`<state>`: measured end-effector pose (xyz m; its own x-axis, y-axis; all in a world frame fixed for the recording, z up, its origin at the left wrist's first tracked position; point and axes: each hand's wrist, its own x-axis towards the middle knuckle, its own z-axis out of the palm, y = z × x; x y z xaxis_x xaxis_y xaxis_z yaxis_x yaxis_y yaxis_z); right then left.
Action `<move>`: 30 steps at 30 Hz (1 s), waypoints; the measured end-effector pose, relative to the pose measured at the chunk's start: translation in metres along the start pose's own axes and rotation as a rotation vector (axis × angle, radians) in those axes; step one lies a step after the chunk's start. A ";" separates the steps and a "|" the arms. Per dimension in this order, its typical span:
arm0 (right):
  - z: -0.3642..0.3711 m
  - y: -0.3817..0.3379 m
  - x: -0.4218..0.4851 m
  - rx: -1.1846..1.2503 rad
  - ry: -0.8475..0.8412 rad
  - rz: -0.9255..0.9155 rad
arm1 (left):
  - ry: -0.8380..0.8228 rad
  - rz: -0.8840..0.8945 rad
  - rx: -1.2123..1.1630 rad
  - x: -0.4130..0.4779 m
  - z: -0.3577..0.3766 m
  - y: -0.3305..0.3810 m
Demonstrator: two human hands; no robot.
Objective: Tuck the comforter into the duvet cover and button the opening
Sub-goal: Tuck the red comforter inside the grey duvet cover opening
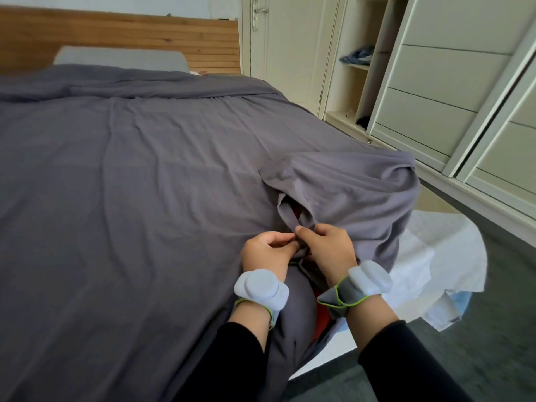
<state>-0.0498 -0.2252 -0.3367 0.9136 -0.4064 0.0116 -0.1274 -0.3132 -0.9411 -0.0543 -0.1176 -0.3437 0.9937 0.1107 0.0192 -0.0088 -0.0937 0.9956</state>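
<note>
Two hands work at the duvet cover point(145, 169) opening point(291, 208), at the near right corner of the bed point(116, 33).
The grey cover lies spread across the bed, and the red comforter point(322, 313) shows through the gap at the foot edge. The left hand point(266, 250) and right hand point(327, 248) meet there, each pinching a fabric edge. A white sheet point(435, 256) hangs off the corner.

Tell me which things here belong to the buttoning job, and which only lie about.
Job: duvet cover, its opening, left hand and right hand pinching the opening's edges.
Lying about: pillow, white cloth, clothes on the shelf.
</note>
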 end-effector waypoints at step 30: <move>-0.056 -0.005 -0.041 -0.196 -0.291 -0.023 | -0.151 -0.001 0.456 -0.046 -0.022 0.011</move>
<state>-0.1084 -0.2546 -0.3135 0.9853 -0.1444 -0.0917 -0.1517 -0.4899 -0.8585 -0.1027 -0.1025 -0.3315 0.9991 -0.0309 -0.0291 0.0086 -0.5220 0.8529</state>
